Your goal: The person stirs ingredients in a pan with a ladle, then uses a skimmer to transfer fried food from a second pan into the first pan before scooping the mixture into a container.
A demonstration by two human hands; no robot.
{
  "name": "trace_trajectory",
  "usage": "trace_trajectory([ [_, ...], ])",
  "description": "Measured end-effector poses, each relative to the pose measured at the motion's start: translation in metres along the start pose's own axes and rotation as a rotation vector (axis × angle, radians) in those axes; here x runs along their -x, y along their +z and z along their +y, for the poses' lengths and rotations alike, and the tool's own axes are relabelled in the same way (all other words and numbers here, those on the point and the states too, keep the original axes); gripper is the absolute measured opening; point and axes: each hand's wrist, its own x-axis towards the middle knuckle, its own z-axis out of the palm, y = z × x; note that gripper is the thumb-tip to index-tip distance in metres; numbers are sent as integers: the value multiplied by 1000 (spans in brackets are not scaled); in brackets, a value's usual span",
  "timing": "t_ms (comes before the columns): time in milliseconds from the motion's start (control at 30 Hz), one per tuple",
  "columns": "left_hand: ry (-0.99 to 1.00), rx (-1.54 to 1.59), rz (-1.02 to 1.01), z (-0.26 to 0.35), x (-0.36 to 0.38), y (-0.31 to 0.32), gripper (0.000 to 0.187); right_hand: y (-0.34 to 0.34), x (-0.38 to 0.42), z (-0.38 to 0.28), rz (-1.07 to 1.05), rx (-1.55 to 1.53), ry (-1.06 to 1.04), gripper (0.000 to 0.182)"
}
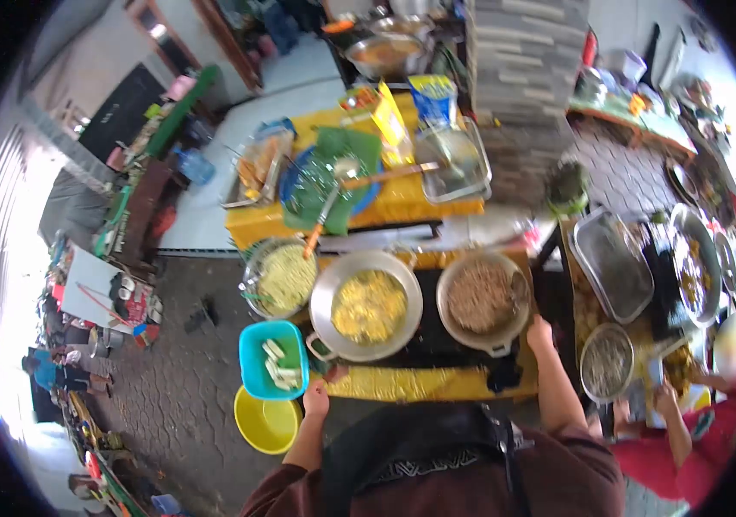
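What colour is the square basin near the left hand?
The square basin is turquoise; the head view shows it best.

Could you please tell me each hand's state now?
Left hand: curled by the turquoise basin; grip unclear.
Right hand: at the table edge; grip unclear.

Daylight glares white from the far left, leaving the floor (204,379) dim. Wide-angle distortion bows the edges into black corners. Fine detail looks soft; the right-hand person's (721,444) head is blurred.

No readable text, even on apron (364,444)
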Motion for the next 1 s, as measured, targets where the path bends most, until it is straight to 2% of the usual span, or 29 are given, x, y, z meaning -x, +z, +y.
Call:
trace_trajectory([
  [33, 134, 10, 104, 27, -13, -9, 20, -45, 24, -44, -10, -189, 29, 38],
  [67, 266, 11, 201, 52, -28, -20, 21, -12, 2, -24, -76, -114, -7, 38],
  [100, 309, -10, 191, 81, -44, -33, 23, -35, 7, -49, -244, -81, 147, 41],
  [167, 275, 22, 185, 152, -67, -64, 23, -72, 34, -72, -211, -60, 123, 42],
  [233, 330, -92, 212, 200, -102, -76, 27, -86, 43, -74, -181, -29, 115, 44],
  [300, 452, -123, 250, 244, -133, -82, 33, -86, 46, -68, -116, 18, 273, 48],
  [367, 584, -182, 287, 283, -169, -82, 39, -49, 31, -40, -71, -74, 216, 47],
  [400, 583, -211, 296, 307, -183, -81, 41, -35, 24, -29, -31, -163, 158, 47],
  [433, 576, -240, 298, 326, -195, -78, 43, -35, 26, -32, -65, -44, 45, 44],
  [467, 609, -272, 313, 338, -211, -72, 46, -29, 26, -36, -103, 75, -70, 42],
  [533, 638, -348, 329, 363, -240, -63, 52, -15, 31, -39, -57, -187, -25, 44],
  [600, 623, -432, 305, 381, -258, -53, 57, -51, 59, -69, -199, -61, 43, 49],
  [667, 591, -528, 267, 402, -282, -47, 61, -67, 70, -87, -164, -8, 250, 55],
  [700, 564, -590, 229, 407, -291, -42, 64, -66, 77, -92, -3, -47, 268, 45],
  [733, 564, -588, 213, 412, -303, -36, 64, -58, 75, -85, -11, -38, 279, 45],
  [800, 496, -680, 127, 423, -324, -23, 64, -29, 62, -62, 134, -286, 286, 44],
  [833, 511, -703, 129, 427, -331, -19, 62, -20, 58, -61, 171, -353, 195, 43],
  [867, 526, -698, 103, 430, -337, -15, 62, -11, 54, -59, 145, -307, 160, 42],
  [933, 493, -748, 4, 438, -346, -13, 47, 12, 45, -56, 125, -291, 141, 38],
  [967, 493, -692, -60, 440, -351, -9, 44, 10, 48, -62, 179, -303, 36, 38],
  [1000, 490, -636, -120, 442, -359, -6, 42, -1, 56, -76, 176, -298, 77, 38],
])
